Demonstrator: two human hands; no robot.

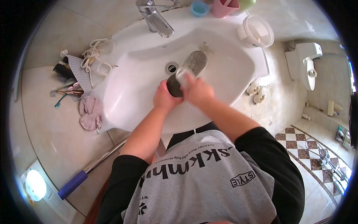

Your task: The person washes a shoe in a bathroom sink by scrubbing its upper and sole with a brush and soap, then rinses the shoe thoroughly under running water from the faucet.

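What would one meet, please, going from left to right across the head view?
Glowing lamp → pink cloth → left hand → right hand → white tub → checkered floor tiles.

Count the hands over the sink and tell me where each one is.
2. The left hand grips the near end of the dark sole-shaped item; the right hand, blurred, holds a pale object over it. No others show.

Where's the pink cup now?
In the head view, the pink cup stands at the top, right of centre, on the back of the sink, beside the blue bowl.
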